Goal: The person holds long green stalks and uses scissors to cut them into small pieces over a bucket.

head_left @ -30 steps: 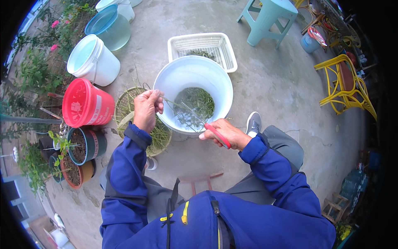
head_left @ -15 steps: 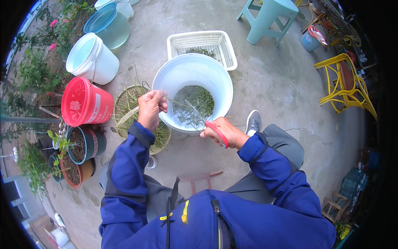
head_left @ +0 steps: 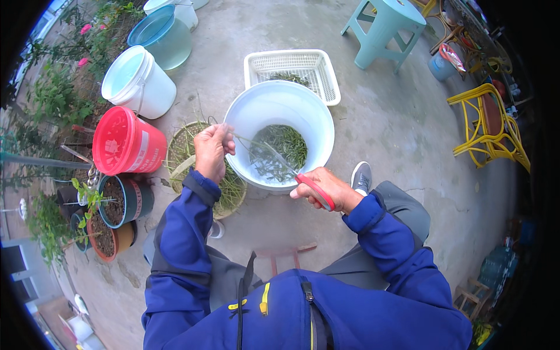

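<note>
My left hand (head_left: 213,149) pinches a thin green plant stem (head_left: 247,142) over the left rim of a pale plastic bucket. My right hand (head_left: 324,189) holds red-handled scissors (head_left: 315,191), their blades pointing up-left beneath the stem, over the bucket's opening. Inside the bucket (head_left: 312,108) lie many short green cuttings (head_left: 283,143), apparently in liquid. Just left of it, partly hidden by my left arm, a round woven basket (head_left: 181,175) holds long grassy stems (head_left: 224,197).
Behind the bucket sits a white slotted tray (head_left: 329,79) with greens. Pails (head_left: 149,99), a red bucket (head_left: 111,143) and plant pots (head_left: 116,204) line the left. A teal stool (head_left: 379,35) stands back right, a yellow chair (head_left: 484,128) at right. A low wooden seat (head_left: 303,248) is below me.
The whole view has shifted slightly. My left hand moved a little right over the bucket, then back left, still pinching the stem. My right hand keeps hold of the scissors with little movement.
</note>
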The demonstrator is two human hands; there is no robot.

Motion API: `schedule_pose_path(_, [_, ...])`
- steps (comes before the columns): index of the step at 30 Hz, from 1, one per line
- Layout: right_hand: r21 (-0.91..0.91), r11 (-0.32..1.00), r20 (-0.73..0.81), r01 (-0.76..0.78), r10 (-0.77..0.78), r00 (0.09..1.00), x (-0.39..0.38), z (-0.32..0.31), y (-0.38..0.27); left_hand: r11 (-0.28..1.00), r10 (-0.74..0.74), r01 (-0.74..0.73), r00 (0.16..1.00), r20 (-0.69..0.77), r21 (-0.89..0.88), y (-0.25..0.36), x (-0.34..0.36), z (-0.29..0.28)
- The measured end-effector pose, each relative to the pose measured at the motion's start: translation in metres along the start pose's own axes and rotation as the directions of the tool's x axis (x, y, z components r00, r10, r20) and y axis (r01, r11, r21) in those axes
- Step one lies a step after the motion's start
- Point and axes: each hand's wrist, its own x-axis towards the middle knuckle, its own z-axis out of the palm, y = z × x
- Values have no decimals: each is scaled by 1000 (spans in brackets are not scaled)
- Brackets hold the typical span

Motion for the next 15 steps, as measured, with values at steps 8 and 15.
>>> schedule_pose_path(8, [-56,998,26,6,-4,1000,5,6,3,999,-45,43,993,110,24,-5,-15,15])
schedule_pose_path(15, [-13,1000,3,6,-6,1000,7,9,5,998,-59,56,983,173,17,-13,-22,22])
